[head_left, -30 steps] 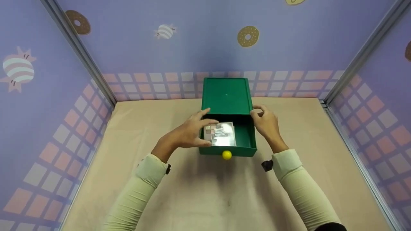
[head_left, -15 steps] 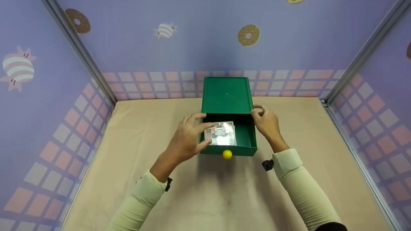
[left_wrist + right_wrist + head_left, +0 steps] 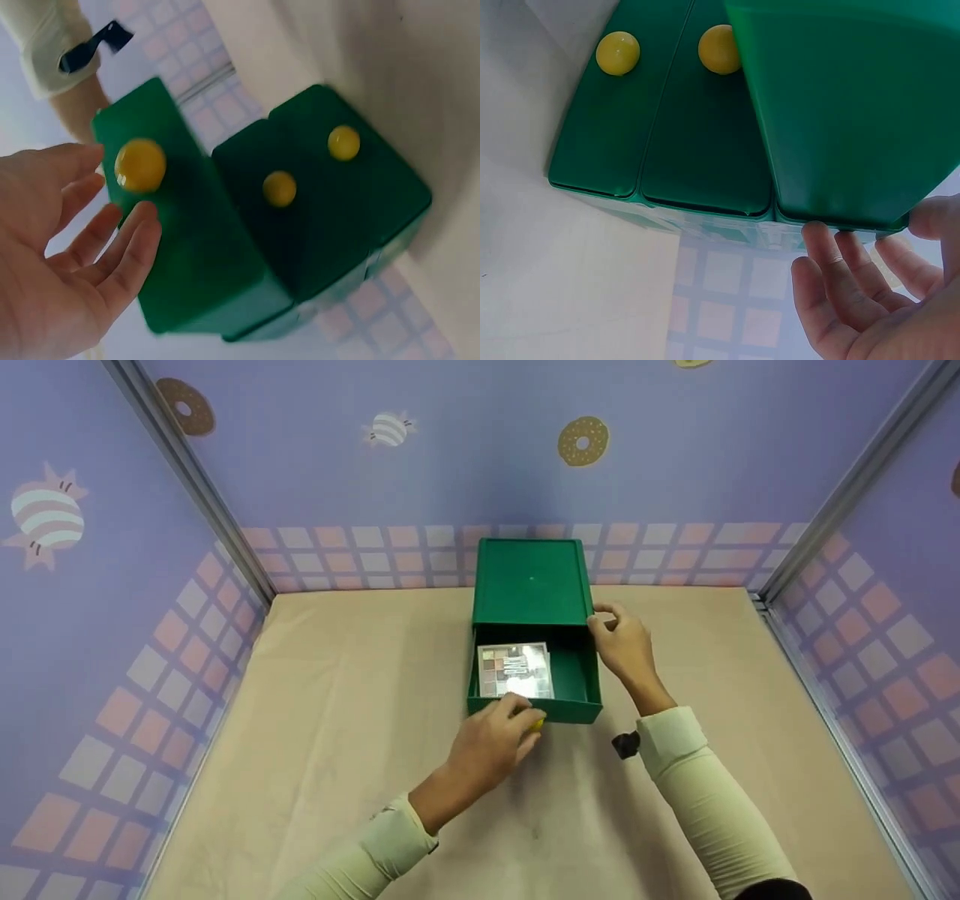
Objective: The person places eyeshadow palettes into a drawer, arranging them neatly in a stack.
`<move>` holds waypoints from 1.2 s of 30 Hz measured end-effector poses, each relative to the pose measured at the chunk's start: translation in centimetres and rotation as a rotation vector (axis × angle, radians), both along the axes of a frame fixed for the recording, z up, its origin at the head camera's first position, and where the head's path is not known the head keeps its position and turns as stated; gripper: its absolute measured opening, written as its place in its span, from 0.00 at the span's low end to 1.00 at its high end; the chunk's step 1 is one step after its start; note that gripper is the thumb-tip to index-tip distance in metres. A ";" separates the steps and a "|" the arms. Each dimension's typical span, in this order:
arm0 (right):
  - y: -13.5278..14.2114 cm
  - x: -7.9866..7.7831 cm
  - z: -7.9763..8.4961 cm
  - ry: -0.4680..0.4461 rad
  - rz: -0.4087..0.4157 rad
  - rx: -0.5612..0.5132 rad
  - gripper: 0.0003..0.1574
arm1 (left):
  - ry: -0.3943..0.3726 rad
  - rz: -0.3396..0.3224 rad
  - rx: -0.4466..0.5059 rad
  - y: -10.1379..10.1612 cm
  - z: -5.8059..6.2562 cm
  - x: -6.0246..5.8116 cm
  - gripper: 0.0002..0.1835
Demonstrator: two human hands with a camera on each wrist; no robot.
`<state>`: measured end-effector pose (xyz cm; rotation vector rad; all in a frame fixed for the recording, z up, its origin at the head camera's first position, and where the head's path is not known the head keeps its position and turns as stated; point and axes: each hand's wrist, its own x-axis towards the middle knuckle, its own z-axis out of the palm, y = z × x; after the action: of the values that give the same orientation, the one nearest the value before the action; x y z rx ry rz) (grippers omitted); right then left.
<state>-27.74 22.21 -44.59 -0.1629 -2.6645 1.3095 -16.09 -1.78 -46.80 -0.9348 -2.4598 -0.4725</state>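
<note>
A green drawer cabinet (image 3: 532, 581) stands against the back wall, its top drawer (image 3: 574, 711) pulled out. Inside that drawer, on the left, lies an eyeshadow palette (image 3: 506, 667) with a shiny clear lid. My left hand (image 3: 484, 746) is at the drawer front, fingers spread around the yellow round knob (image 3: 140, 165); in the left wrist view a gap shows between fingers and knob. At the cabinet's right front edge, my right hand (image 3: 624, 649) holds the side with thumb and bent fingers. In the right wrist view its fingertips (image 3: 817, 234) touch the edge.
Two lower drawers with yellow knobs (image 3: 280, 189) are closed beneath the pulled-out one. The cabinet rests on a beige cloth-covered table (image 3: 360, 675). Patterned purple walls (image 3: 480, 457) with metal corner posts enclose the back and sides.
My left hand has moved from the palette, over the drawer's left side, down to the knob at the front. The palette lies in the drawer. My right hand stays at the cabinet's edge.
</note>
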 end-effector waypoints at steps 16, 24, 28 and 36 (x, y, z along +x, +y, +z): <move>0.1 0.0 0.0 0.017 -0.001 0.013 0.26 | 0.071 -0.022 0.053 1.1 -1.3 -0.6 0.07; 0.1 -0.1 -0.2 0.018 -0.004 0.004 0.25 | 0.105 -0.006 0.068 2.1 -1.2 -2.0 0.07; 0.1 -0.1 -0.2 0.017 -0.001 0.005 0.24 | 0.100 0.015 0.104 2.6 -1.0 -3.1 0.06; 0.2 0.0 -0.1 0.005 0.013 -0.014 0.26 | 0.084 0.104 0.117 3.3 -1.0 -6.2 0.06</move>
<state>-27.78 22.44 -44.67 -0.1442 -2.6575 1.3310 -22.26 1.54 -47.82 -0.7597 -2.3640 -0.5246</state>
